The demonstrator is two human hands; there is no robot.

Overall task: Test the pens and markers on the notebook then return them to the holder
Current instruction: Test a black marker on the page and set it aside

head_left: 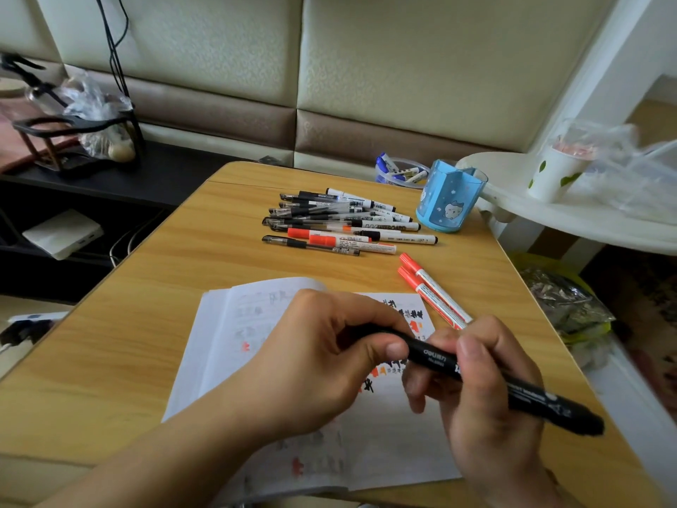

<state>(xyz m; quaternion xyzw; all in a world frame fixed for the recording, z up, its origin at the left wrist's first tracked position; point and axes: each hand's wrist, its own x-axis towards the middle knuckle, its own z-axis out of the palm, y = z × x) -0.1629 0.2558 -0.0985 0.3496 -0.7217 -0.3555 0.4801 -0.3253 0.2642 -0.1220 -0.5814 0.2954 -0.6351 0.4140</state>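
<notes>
Both hands hold one black marker (513, 392) above the open notebook (384, 445). My left hand (322, 357) grips its left end, fingers curled round the cap area. My right hand (483, 390) grips the barrel, thumb on top. The notebook page carries red and black test scribbles. Two red markers (432, 291) lie side by side just beyond the notebook's right corner. A pile of several pens and markers (340, 221) lies farther back on the wooden table (146, 324). The blue pen holder (448, 199) stands upright at the back right and looks empty.
A clear tub with blue markers (401, 172) sits behind the holder. A white shelf with a paper cup (553, 177) and plastic wrap overhangs the table's right side. A bag (564, 306) lies beyond the right edge. A black rack (73, 141) stands at far left.
</notes>
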